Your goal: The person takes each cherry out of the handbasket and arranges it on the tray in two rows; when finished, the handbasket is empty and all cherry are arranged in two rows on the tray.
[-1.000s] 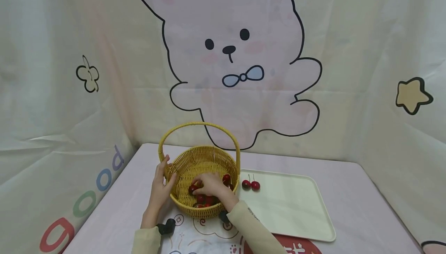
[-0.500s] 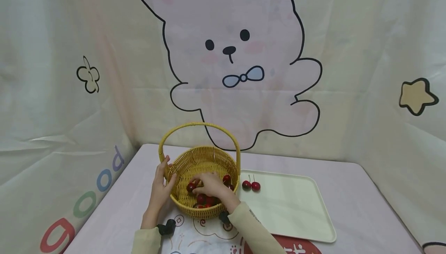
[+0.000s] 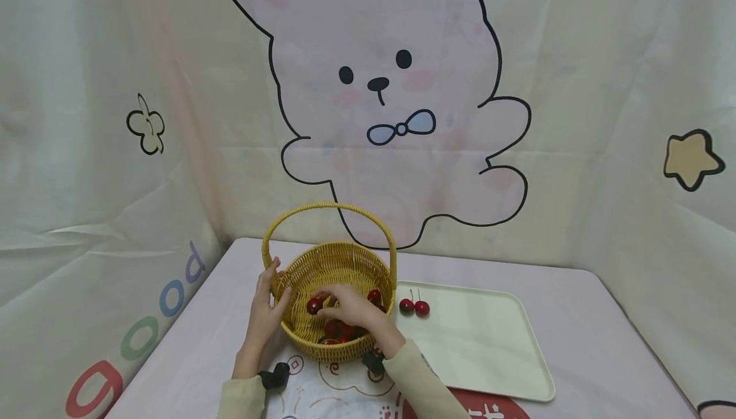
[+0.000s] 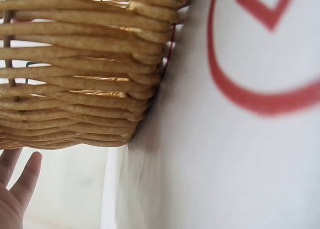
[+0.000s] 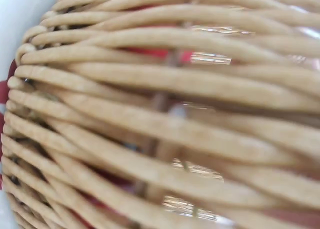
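Observation:
A yellow wicker basket [image 3: 330, 266] with a tall handle stands on the table, several dark red cherries [image 3: 347, 331] lying in its near part. Against its left side rests my left hand [image 3: 266, 313], fingers fairly straight beside the handle and thumb at the rim. In the left wrist view, fingers [image 4: 27, 181] show next to the woven wall [image 4: 75, 79]. Over the inside of the basket, my right hand [image 3: 351, 307] pinches one cherry [image 3: 314, 306] at its fingertips; the exact contact is partly hidden. Only blurred basket weave [image 5: 165, 89] fills the right wrist view.
A cream rectangular tray [image 3: 477, 336] lies right of the basket, close to its side. Two stemmed cherries [image 3: 414, 306] sit at the tray's left end. Behind the table [image 3: 586, 317] hangs a cloth [image 3: 552, 202] with a cartoon rabbit.
The pinched cherry has shifted slightly left and upward in the head view, along with my right fingers. My left hand, the basket and the tray have stayed in place.

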`<state>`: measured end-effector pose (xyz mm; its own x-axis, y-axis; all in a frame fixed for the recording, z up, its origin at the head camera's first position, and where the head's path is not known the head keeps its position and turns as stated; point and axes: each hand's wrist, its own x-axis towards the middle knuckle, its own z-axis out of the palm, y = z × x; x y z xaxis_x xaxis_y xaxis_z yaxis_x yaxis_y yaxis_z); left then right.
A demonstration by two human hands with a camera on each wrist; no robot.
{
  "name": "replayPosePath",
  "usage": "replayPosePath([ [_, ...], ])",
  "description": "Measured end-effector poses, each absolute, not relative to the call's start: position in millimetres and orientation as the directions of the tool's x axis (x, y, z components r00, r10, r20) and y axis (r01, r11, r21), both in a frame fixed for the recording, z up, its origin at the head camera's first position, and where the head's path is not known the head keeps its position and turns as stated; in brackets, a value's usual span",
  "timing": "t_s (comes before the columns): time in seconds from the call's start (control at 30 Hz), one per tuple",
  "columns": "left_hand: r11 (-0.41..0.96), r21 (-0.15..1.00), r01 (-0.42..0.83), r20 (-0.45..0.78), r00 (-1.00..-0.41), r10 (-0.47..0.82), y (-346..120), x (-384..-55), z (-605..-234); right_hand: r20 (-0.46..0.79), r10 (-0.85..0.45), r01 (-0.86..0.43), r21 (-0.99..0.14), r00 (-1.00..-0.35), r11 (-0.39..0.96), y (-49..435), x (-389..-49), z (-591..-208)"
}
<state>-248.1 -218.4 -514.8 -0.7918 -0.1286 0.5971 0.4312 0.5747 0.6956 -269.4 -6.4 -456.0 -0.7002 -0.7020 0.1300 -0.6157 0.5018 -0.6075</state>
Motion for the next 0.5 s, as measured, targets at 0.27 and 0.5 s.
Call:
replayPosePath([
  [0.27,0.584,0.686,0.435,0.606,-0.785,-0.128,-218,-249,-513,0.181,-0.696,-0.600,-0.680,-0.694,0.421,0,-261,-446],
  [0.5,0.578,0.702,0.417,0.588,-0.797,-0.139,-217,-248,-513,0.215,-0.673,-0.564,-0.745,-0.708,0.355,9,-251,-438],
])
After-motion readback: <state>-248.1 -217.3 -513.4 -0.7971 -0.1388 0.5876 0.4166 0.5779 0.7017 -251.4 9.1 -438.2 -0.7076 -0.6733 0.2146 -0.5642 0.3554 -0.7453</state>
